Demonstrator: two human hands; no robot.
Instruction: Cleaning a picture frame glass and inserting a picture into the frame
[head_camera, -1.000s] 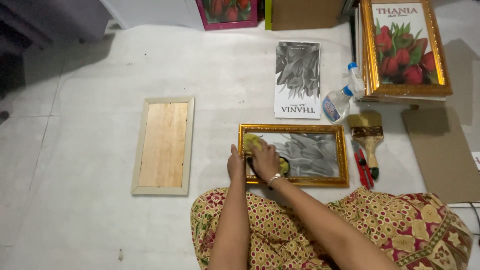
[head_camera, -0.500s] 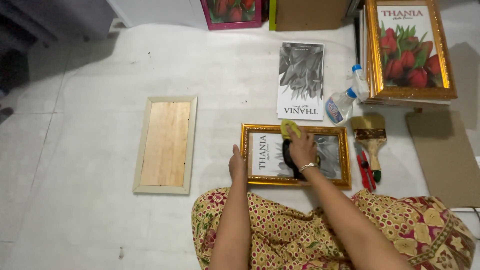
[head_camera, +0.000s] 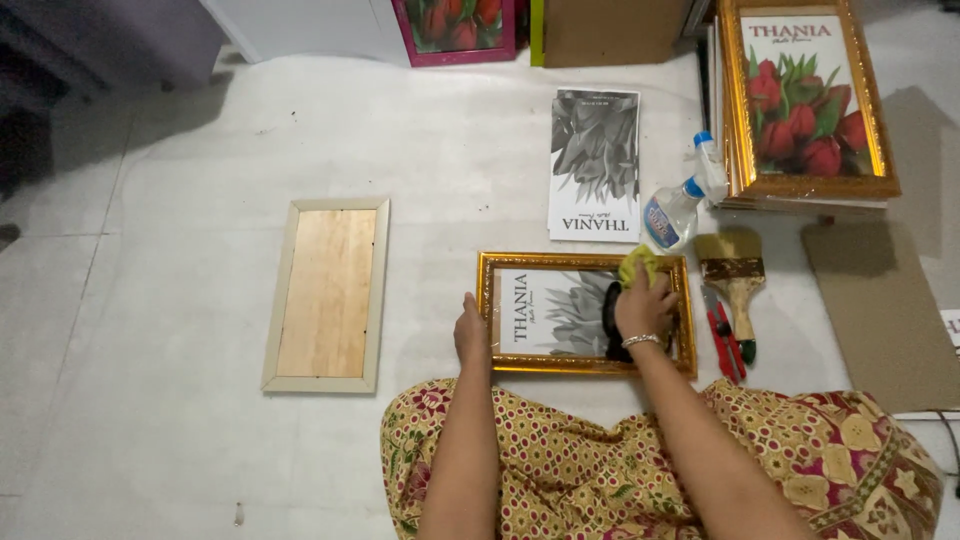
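A small gold picture frame with a grey flower print lies flat on the white floor in front of my lap. My left hand rests against its left edge, fingers closed on the rim. My right hand presses a yellow-green cloth onto the glass near the frame's upper right corner. My hand covers most of the cloth.
A frame lying face down with a wooden back is to the left. A grey flower print, a spray bottle, a paintbrush, red pliers, framed red tulip pictures and cardboard surround the right side.
My right hand has slid the cloth across the glass from the left side to the upper right corner. My left hand has stayed at the frame's left edge.
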